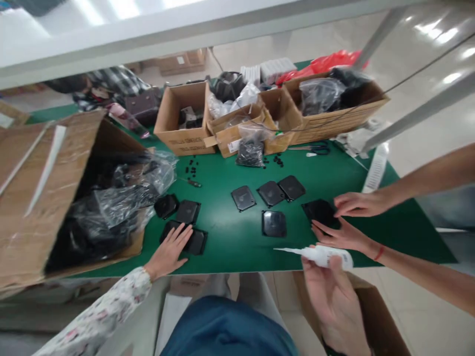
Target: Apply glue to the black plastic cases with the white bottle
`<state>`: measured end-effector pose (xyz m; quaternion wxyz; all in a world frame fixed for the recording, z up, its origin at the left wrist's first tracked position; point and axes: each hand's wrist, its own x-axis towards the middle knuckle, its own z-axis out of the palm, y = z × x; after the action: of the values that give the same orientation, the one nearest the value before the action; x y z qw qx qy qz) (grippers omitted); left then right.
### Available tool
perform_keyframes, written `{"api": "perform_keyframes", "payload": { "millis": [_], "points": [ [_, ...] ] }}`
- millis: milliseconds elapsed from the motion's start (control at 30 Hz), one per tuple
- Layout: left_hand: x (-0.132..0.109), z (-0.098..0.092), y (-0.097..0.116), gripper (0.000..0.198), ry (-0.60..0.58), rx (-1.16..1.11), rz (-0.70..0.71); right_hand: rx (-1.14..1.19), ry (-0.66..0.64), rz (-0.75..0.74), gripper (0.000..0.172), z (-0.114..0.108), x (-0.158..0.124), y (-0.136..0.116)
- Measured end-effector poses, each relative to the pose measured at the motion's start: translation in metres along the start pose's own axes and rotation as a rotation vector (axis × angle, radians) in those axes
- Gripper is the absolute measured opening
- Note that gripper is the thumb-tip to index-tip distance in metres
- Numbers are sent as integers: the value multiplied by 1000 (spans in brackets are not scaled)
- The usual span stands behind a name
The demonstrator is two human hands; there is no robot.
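- We lay our left hand [168, 254] flat, palm down, with the fingers a bit apart. The fingers rest on the flat black pieces [198, 242] at the left side of the green table [230, 259].
- We curl our right hand [332, 291] around a white bottle [339, 258]. Our palm faces up at us, and our thumb sits on the bottle's side.
- The bottle lies on its side in our grip, near the front edge of the table. Its long thin tip [289, 250] points left.
- We see four black plates [273, 224] in the middle of the table. Two of them, at the back, sit edge to edge.
- To our right, another person's two hands [362, 203] touch a dark plate [321, 211]. A red string [379, 253] goes around one wrist.
- To our left, we have a big brown box [40, 183] on its side. Clear plastic bags [126, 202] spill out of it.
- Farther back, we see tiny black bits [192, 170], a small bag [250, 152] of dark bits and scissors [319, 148].
- Behind those, we see a row of cardboard boxes [185, 141].
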<state>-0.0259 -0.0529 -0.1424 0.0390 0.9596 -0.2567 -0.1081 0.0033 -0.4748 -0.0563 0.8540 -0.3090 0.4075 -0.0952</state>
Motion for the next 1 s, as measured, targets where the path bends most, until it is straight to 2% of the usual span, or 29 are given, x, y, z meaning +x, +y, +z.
{"api": "perform_keyframes", "payload": {
  "millis": [100,167,233,300,433,500,533,633,733,800,900,1000],
  "points": [
    [14,-1,-5,87,-43,-49,-39,-63,11,59,51,11,3,8],
    [27,3,0,85,-33,-89,-49,-78,9,83,55,20,1,13],
    [42,10,16,85,-6,-133,-76,-68,-6,97,58,30,-2,19],
    [59,18,42,88,36,-171,-154,-55,-22,121,59,40,-5,25],
    [80,28,95,103,131,-223,-461,-38,-44,162,53,54,-9,32],
    [77,27,103,104,164,-257,-576,-32,-55,154,53,55,-9,32],
    [74,25,101,102,172,-277,-584,-32,-55,146,54,54,-9,31],
    [67,19,82,106,155,-327,-424,-28,-57,133,55,46,-4,28],
    [77,21,75,115,135,-348,-234,-8,-74,151,53,38,-2,28],
    [89,29,85,110,163,-358,-198,18,-93,182,47,35,-3,30],
    [103,43,107,89,232,-373,-216,84,-86,240,43,36,-7,35],
    [108,40,114,80,269,-401,-234,132,-55,285,47,39,-11,39]
  ]
}}
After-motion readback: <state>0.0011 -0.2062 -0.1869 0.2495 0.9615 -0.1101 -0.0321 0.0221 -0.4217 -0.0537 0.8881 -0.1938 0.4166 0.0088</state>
